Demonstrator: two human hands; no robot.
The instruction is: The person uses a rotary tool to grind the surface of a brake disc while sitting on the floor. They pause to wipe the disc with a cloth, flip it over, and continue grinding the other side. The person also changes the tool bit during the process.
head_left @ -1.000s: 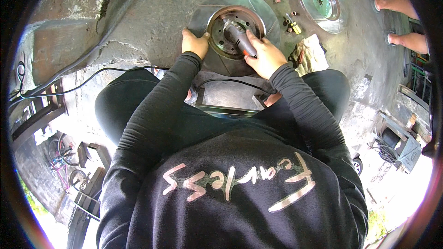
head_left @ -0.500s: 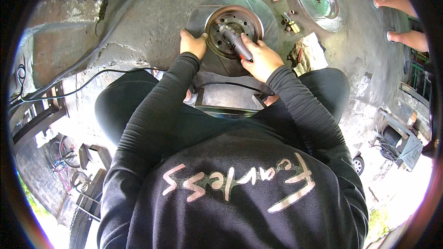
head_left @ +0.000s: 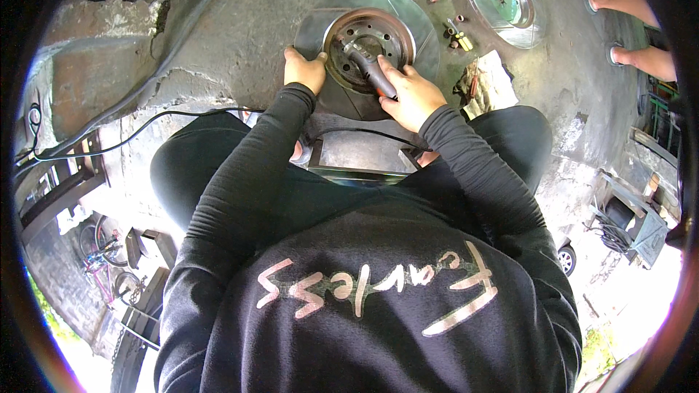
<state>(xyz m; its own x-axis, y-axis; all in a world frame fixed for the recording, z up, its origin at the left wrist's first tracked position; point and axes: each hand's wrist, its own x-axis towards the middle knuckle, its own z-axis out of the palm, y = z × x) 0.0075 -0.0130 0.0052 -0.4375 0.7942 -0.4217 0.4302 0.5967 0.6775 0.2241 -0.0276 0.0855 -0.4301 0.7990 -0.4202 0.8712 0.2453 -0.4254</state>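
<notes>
Grey and slotted, the disc [head_left: 424,36] lies on the floor [head_left: 218,36] just beyond the knees [head_left: 513,138], its rusty hub [head_left: 399,30] facing up. The right hand [head_left: 413,98] has its fingers wrapped around a black grinder [head_left: 373,73], tilted so that its head sits inside the hub, toward the left; whether it touches metal is too small to tell. The left hand [head_left: 304,73] rests on the disc's left side, thumb at the hub's wall; whether its fingers close under the rim I cannot tell. My reading is that the step in hand is working over the hub's inner face. The next move seems to call for a steady disc and a controlled sweep of the head past the bolt holes. Toward the floor's far right lie a second disc [head_left: 520,38], a yellow-handled tool [head_left: 464,44] and, nearer the right knee, a crumpled cloth [head_left: 494,80].
</notes>
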